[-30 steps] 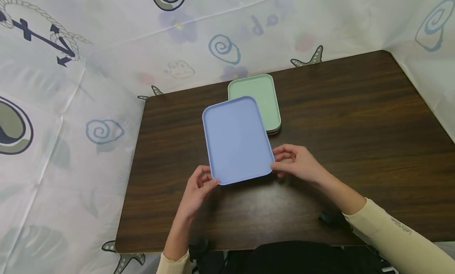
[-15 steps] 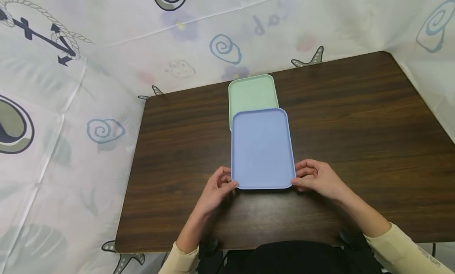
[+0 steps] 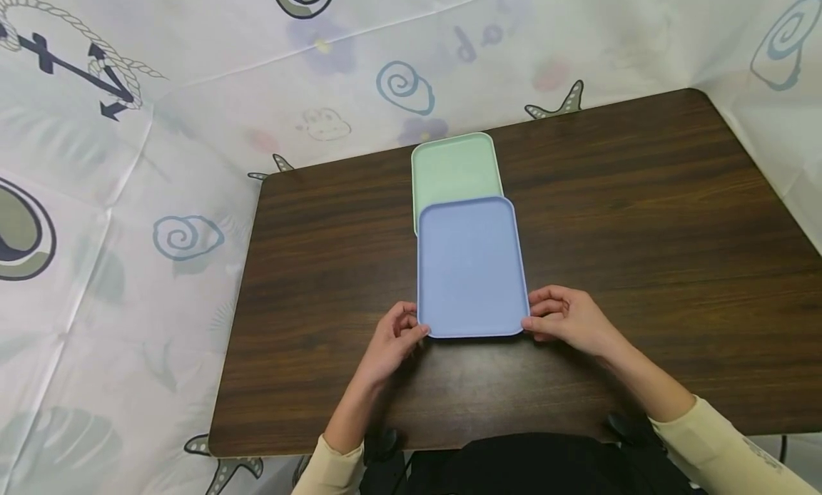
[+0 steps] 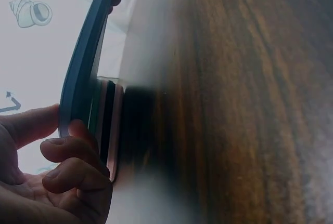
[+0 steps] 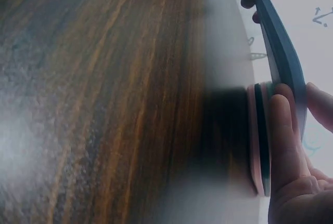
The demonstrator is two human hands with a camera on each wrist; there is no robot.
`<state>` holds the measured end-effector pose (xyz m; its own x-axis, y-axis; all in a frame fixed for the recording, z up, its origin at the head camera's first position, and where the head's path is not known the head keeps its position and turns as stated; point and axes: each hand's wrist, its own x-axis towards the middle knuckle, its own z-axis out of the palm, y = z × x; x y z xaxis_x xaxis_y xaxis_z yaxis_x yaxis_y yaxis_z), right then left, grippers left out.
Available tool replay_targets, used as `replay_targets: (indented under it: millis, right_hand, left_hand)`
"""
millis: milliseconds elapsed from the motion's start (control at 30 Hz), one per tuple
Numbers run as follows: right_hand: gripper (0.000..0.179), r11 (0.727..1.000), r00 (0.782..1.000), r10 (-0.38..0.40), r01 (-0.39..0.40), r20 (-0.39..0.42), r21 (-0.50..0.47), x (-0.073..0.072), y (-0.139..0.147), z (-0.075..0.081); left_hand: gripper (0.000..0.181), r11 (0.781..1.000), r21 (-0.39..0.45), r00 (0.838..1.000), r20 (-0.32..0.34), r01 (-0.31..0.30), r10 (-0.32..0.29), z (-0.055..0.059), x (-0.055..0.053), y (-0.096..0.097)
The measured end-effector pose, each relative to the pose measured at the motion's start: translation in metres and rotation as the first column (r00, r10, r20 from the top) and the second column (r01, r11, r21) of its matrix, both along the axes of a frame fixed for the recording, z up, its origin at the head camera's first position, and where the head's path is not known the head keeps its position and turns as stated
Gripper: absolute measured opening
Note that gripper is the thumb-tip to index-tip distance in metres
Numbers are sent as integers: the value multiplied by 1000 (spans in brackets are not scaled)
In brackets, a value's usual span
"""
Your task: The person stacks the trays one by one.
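Note:
Between my two hands is a shallow blue tray (image 3: 472, 267) with rounded corners and a low rim. My left hand (image 3: 393, 342) pinches its near left corner, thumb on top and fingers beneath. At the near right corner my right hand (image 3: 571, 320) pinches it the same way. Both wrist views show the blue tray (image 4: 83, 63) raised off the table. Behind it, a light green tray (image 3: 456, 168) tops a stack; the blue tray hides its near part. In the right wrist view, a pinkish tray (image 5: 255, 141) lies lowest in that stack, with a dark one above it.
The dark wood-grain table (image 3: 642, 231) reaches well to the right of the trays and some way to the left. A white printed cloth (image 3: 225, 67) hangs behind it and along its left side. The person's dark clothing (image 3: 533, 463) is at the near edge.
Held in both hands, the blue tray has moved right and a little nearer, and has turned straighter. Over the last half second it has hardly moved. The green tray stays put.

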<state>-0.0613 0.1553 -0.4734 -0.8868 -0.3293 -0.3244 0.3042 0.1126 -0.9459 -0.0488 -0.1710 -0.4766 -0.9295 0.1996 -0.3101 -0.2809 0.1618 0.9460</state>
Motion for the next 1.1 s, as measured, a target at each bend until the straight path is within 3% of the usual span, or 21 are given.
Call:
replay_targets:
  millis: [267,367,467,700,1100]
  right_hand:
    - [69,999,997,-31,32,-71,10,-5,-5,-4]
    - [74,999,993,-20,24,-119,34,-6,-6,-4]
    - [79,998,987,1,10,-160,68,-7,-6,-5]
    - [84,992,979,23,2,-202,124,-9,-7,-4]
    - [84,988,977,17,16,-215,152,-20,-7,-3]
  left_hand:
    - [51,996,-35,989,-124,-80,75,-6,-5,6]
    - [56,995,-44,986,-142,-90,83,-5,-8,7]
    - [57,995,-43,986,-145,-89,82,-1,-10,8]
    - [55,995,-52,986,-146,-86,77,25,-10,15]
    - [55,993,-58,983,-158,-100,90,25,-20,17]
